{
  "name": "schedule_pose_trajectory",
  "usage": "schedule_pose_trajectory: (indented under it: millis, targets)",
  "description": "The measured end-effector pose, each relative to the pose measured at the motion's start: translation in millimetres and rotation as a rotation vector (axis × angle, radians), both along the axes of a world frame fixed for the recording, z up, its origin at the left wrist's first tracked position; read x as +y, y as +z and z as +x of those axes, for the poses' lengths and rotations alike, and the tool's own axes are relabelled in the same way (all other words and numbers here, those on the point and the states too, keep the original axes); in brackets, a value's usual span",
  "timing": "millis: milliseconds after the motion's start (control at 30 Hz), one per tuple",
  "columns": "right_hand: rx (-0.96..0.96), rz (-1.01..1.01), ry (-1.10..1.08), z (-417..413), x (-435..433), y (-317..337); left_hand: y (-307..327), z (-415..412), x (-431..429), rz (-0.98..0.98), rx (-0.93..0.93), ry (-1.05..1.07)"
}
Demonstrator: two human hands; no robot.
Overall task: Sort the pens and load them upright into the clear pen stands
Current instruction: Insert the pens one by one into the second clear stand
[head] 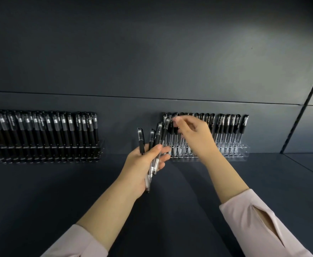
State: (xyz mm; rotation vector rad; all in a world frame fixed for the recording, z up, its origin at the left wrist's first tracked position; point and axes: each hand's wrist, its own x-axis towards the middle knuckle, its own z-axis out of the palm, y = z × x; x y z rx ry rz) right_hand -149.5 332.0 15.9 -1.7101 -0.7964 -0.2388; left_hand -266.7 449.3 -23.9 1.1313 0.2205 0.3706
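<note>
Loading step, at the right stand. My left hand (146, 160) grips a fan of capped black pens (158, 134), caps up, thumb clamped across the barrels. My right hand (194, 138) is over the partly filled right pen stand (244, 154), fingertips (177, 121) drawn together at a cap in the row; too blurred to tell if they pinch it. The left pen stand (101, 143) looks full. Next, I judge: seat this pen straight in its hole, then draw another from the fan

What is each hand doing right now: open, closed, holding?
Left hand: grips a fanned bunch of black pens.
Right hand: at the pen caps in the right clear stand; blurred, cannot tell.
</note>
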Motion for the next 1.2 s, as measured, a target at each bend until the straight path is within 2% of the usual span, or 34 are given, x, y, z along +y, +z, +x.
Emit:
schedule_pose_trajectory:
  millis: [100, 267, 433, 600, 700, 767, 1200]
  targets:
    - [0.207, 0.027, 0.188, -7.4, 3.9, -0.5, -0.8, 0.8, 0.0, -0.018, -0.010, 0.006]
    - [0.412, 0.151, 0.295, -8.1, 7.0, -3.4, -1.9, 1.5, -1.6, 0.031, -0.025, 0.001]
    - [0.466, 0.259, 0.297, -4.5, 6.0, -2.8, -5.8, 3.8, -2.4, 0.007, -0.003, 0.020]
    - [0.298, 0.514, -0.022, 9.2, -10.4, 5.7, -9.5, 4.4, -2.2, 0.083, 0.114, 0.066]
    - [0.057, 0.477, -0.295, 16.8, -20.8, 3.8, -10.8, 7.1, -1.7, 0.086, 0.121, 0.075]
    - [-0.057, 0.459, -0.390, 18.9, -24.2, 0.4, -11.2, 8.3, -1.7, 0.091, 0.118, 0.075]
    - [-0.192, 0.274, -0.417, 25.6, -17.4, -12.9, -18.1, 12.0, -4.8, 0.106, 0.096, 0.077]
